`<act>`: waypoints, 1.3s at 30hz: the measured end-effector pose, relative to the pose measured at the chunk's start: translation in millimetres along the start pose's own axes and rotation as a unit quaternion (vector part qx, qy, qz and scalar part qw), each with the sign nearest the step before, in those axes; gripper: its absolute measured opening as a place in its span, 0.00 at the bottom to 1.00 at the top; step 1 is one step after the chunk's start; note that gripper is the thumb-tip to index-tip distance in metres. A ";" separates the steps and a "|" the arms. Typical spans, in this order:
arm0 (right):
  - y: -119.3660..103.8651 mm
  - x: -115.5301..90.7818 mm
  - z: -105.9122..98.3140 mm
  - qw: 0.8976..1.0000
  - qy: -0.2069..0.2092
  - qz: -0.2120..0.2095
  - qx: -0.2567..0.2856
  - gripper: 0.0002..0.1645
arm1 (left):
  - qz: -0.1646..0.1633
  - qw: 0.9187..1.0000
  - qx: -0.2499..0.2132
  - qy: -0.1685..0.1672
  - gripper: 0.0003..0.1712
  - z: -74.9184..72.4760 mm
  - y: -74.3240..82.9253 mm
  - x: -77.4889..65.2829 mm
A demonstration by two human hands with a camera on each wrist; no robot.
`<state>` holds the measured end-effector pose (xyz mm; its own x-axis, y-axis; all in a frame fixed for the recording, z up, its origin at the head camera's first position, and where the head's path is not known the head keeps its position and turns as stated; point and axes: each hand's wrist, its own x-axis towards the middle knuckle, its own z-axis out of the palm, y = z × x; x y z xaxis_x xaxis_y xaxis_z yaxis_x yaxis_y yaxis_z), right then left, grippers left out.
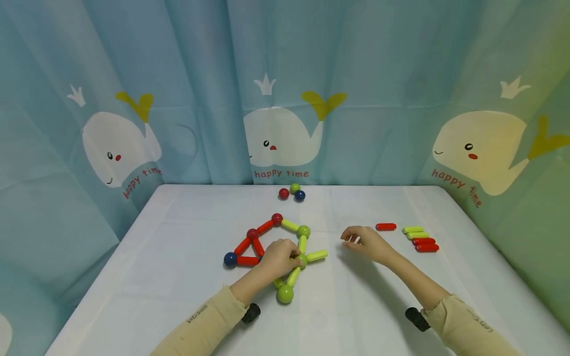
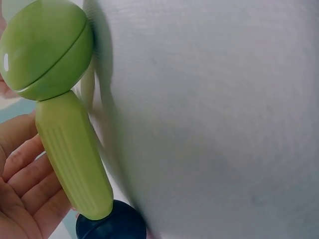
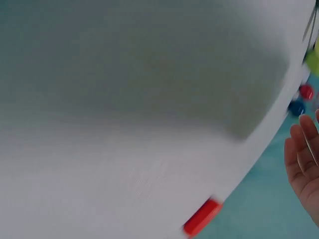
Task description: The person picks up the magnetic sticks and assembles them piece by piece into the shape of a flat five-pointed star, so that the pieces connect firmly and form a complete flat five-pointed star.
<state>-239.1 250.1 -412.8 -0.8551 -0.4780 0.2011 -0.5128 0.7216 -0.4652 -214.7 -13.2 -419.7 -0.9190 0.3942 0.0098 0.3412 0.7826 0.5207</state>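
My left hand (image 1: 278,258) pinches a green ball (image 1: 303,262) at the right side of a flat figure of joined rods and balls. From that ball a yellow-green rod (image 1: 317,255) sticks out to the right, its far end free. Red rods (image 1: 247,261) with a blue ball (image 1: 230,260) make up the figure's left part; my hand covers some of its middle. Close up in the left wrist view are another green ball (image 2: 45,50), a yellow-green rod (image 2: 75,154) and a blue ball (image 2: 112,224). My right hand (image 1: 367,243), fingers loosely bent, holds nothing above the table.
Loose red (image 1: 386,227) and yellow-green rods (image 1: 417,236) lie at the right of the white table (image 1: 178,306). Near its back edge sit a red ball (image 1: 283,194), a green ball (image 1: 295,188) and a blue ball (image 1: 300,196). A blue curtain (image 1: 378,59) hangs behind.
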 end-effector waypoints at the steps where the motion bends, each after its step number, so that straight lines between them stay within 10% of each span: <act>1: 5.2 -2.3 -4.4 1.000 0.011 0.005 -0.010 0.04 | 0.001 1.000 0.000 0.001 0.12 0.0 0.4 -0.1; 20: 82.9 -49.3 -63.5 0.970 0.158 0.154 -0.104 0.04 | 0.002 1.000 0.001 0.005 0.12 -0.8 1.5 0.9; 39: 126.8 -47.4 -76.6 0.973 -0.001 0.181 -0.142 0.06 | -0.008 1.000 0.002 0.004 0.12 0.3 0.4 -0.3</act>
<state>-269.5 402.7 -415.3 -0.9835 -0.1681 0.0661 -0.1794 0.9522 -0.2471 -214.3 -12.9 -419.7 -0.9256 0.3784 0.0080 0.3276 0.7902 0.5180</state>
